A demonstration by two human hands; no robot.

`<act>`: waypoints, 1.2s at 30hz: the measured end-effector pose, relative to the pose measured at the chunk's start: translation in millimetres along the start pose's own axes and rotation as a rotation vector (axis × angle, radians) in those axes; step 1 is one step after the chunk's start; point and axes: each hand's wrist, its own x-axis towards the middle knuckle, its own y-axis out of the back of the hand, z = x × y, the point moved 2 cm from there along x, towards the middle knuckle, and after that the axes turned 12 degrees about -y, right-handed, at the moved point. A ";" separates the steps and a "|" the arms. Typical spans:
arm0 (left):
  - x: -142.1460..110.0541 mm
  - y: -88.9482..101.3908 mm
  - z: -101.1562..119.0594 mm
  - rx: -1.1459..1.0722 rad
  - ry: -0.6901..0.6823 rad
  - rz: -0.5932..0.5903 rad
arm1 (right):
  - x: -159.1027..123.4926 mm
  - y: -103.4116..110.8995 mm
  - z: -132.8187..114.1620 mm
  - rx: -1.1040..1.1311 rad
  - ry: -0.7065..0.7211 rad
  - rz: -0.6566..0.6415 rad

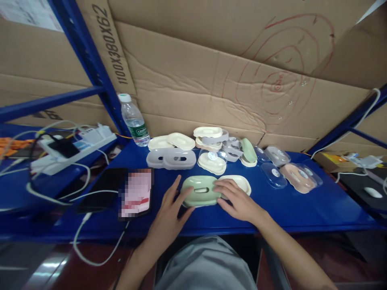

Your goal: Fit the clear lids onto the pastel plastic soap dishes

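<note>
A light green soap dish (208,198) with a slot in its middle lies near the table's front edge, over a paler piece whose rim shows beneath it. My left hand (169,211) holds its left end, thumb at the front edge and a finger on top, with other fingers stretched out. At the right end, my right hand (237,201) grips the rim with the thumb in front and fingers over the top. Partly hidden behind my right hand is a cream dish (243,184). Beyond it stands a cream soap dish (211,162) with a clear lid.
Grey slotted trays (179,160), cream pieces (181,141) and a stacked pile (208,132) line the back. Clear lids (273,176) and a pinkish dish (296,178) lie right. Leftward are a phone (136,193), water bottle (135,123), cables and a power strip (75,149).
</note>
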 end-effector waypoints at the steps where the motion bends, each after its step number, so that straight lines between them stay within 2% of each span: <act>1: 0.0 0.9 0.5 0.000 -0.019 0.006 | -0.2 -0.9 0.5 -0.001 -0.004 0.005; 8: 2.7 11.7 5.5 -0.060 -0.093 0.021 | -3.1 -10.2 5.5 -0.054 0.010 0.063; 13: 15.9 14.4 2.1 -0.046 -0.250 -0.130 | -3.6 -15.7 3.3 -0.058 0.019 0.088; 20: 23.9 10.3 -13.0 -0.096 -0.233 -0.032 | -1.6 -20.3 0.8 -0.164 -0.004 0.173; 29: 24.5 12.6 -10.7 -0.044 -0.252 -0.009 | 1.9 -21.0 -0.1 -0.151 -0.047 0.231; 33: 22.5 6.5 -11.3 0.027 -0.319 -0.085 | 3.8 -22.0 -0.2 -0.141 0.013 0.168; 36: 20.8 3.4 -13.5 0.043 -0.307 -0.109 | 4.3 -25.0 0.2 -0.106 0.061 0.099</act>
